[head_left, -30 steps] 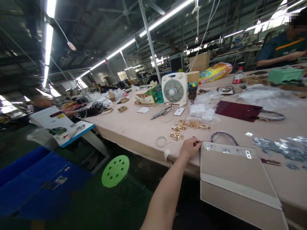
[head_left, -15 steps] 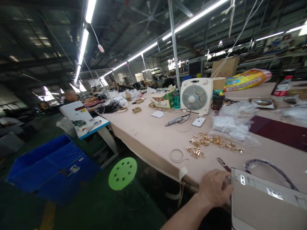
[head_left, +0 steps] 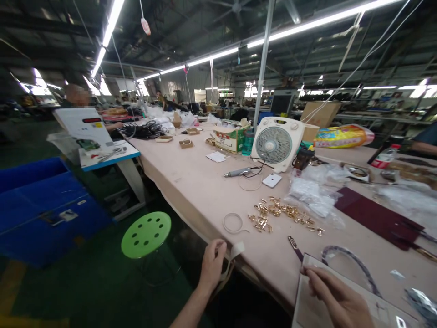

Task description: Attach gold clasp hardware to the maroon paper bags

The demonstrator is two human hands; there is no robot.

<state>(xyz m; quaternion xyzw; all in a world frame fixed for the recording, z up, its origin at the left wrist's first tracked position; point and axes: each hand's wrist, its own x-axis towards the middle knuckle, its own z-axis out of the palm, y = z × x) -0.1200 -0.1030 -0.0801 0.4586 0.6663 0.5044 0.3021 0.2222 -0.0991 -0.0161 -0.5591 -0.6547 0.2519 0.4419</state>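
Observation:
My left hand (head_left: 212, 264) is beside the table's front edge with its fingers curled together. It is close to a pale strip (head_left: 238, 249) that hangs over that edge, and whatever it pinches is too small to make out. My right hand (head_left: 336, 291) lies over a flat light-grey panel-like piece (head_left: 302, 291) at the lower right, thumb and fingers pressed together near its upper left corner. What sits between those fingers is hidden. A dark strap with a metal buckle (head_left: 294, 245) sticks out from behind the panel, and a curved dark handle (head_left: 353, 259) lies behind it.
Gold-coloured metal fittings (head_left: 273, 212) are scattered on the table (head_left: 191, 182), near a coiled pale strip (head_left: 232, 222). Farther back are a fan (head_left: 275, 143), a grey hand tool (head_left: 239, 172) and a phone (head_left: 272, 180). A green stool (head_left: 146, 234) and blue bin (head_left: 51, 209) stand left.
My left hand has left the light-grey piece and moved left to the pale strip at the table edge. My right hand has come into view on that piece, which now lies lower.

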